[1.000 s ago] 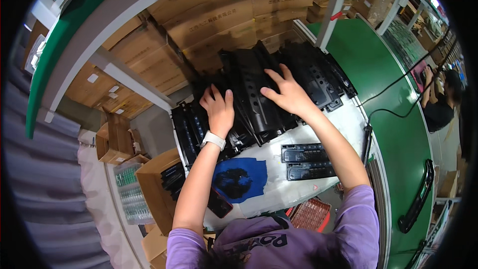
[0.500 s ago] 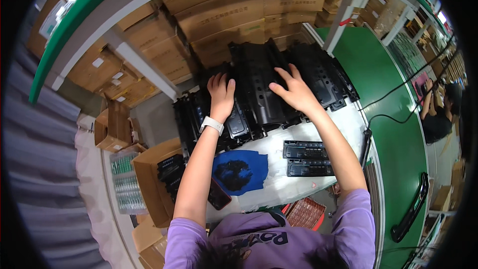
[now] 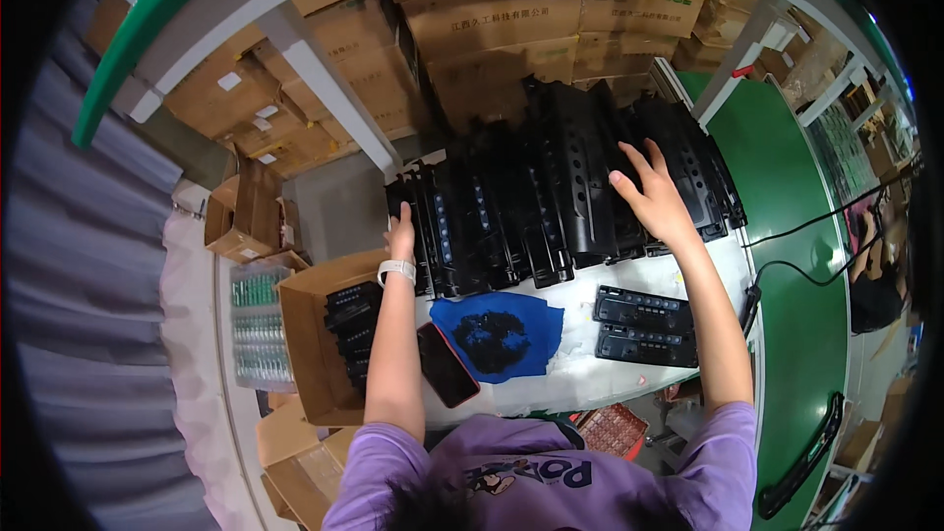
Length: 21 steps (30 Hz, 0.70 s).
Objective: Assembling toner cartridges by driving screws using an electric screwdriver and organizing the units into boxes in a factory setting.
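A row of black moulded plastic parts (image 3: pixel 576 177) stands packed side by side across the far part of the white table (image 3: pixel 580 374). At the row's left end is my left hand (image 3: pixel 400 234), fingers stretched along the outermost part; some fingertips are hidden. My right hand (image 3: pixel 657 202) rests with spread fingers against the parts toward the right of the row. It holds nothing. Nearer to me, a blue cloth (image 3: pixel 546 332) carries a heap of small black bits (image 3: pixel 492 339). Two separate long black parts (image 3: pixel 646 326) lie right of the cloth, below my right forearm.
A dark phone with a red edge (image 3: pixel 449 369) lies left of the cloth. Beside it, an open carton (image 3: pixel 310 349) contains black parts. Stacked cartons (image 3: pixel 492 25) rise behind the table. A green bench (image 3: pixel 801 305) with black cables (image 3: pixel 801 270) runs along the right.
My left hand has moved left and nearer, from atop the parts to the row's left end. My right hand stays by the right-hand parts. The whole view has shifted.
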Available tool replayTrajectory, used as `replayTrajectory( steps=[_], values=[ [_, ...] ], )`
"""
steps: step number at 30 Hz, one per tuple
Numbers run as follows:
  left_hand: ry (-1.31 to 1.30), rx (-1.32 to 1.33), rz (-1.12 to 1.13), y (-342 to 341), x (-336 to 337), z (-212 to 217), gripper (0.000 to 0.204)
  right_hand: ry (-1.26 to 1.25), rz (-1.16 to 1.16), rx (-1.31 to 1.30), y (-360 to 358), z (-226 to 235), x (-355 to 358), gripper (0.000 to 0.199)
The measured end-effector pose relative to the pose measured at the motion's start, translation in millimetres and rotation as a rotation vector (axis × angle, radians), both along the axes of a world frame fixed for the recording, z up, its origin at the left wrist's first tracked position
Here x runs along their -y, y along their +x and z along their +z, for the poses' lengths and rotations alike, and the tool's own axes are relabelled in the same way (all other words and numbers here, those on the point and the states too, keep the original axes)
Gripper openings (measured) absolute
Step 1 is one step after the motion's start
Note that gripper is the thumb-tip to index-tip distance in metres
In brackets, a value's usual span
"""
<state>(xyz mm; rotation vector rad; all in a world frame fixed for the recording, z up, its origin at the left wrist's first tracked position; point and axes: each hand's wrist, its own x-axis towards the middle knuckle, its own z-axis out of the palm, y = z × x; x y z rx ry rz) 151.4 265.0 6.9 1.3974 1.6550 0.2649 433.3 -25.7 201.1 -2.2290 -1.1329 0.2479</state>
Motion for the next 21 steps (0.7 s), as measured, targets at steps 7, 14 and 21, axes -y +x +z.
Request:
replayTrajectory(
  steps=[7,14,21],
  values=[
    [0.221,0.196,0.035,-30.6,1.5,-4.0,0.073,0.073,0.018,0.089,-3.5,1.3,-5.8,0.055],
    [0.312,0.432,0.027,-60.6,16.4,-13.5,0.056,0.056,0.026,0.224,-13.1,22.8,-4.1,0.055],
    [0.377,0.461,0.162,-148.9,31.1,-26.0,0.035,0.073,0.103,0.292,-84.3,66.4,-15.8,0.053]
  ],
)
